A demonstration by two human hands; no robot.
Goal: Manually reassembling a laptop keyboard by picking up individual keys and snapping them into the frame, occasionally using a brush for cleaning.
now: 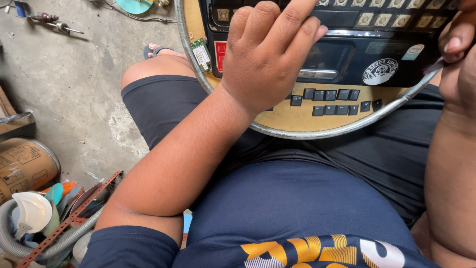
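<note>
Nearest the lens is a dark blue shirt [292,213] with yellow and white print, its lower part cut off by the bottom edge. Far left, on the bare concrete floor [74,89], a brown cardboard drum [25,166] lies on its side, partly out of view, and below it sits a jumble: a grey ribbed hose [54,243], a white curved piece [32,211] and a red perforated strip [74,216]; what lies under them is hard to make out. At the top left corner a small metal tool [49,21] rests on the floor, with open concrete between it and the knee.

Moving right, a round tray [297,131] with a metal rim rests on the lap in dark shorts. A small green circuit board [201,53] lies at its left rim. Loose black keys [332,99] lie in rows on the tray's tan bottom, just beside a black laptop [367,54], whose upper part runs off the top edge; many key sockets are bare. The left hand [267,54] lies over the laptop, fingers bent and close together, hiding its left half. At the right edge the right hand [458,44] is mostly cropped; its fingers curl and seem to pinch something thin, too blurred to name.
</note>
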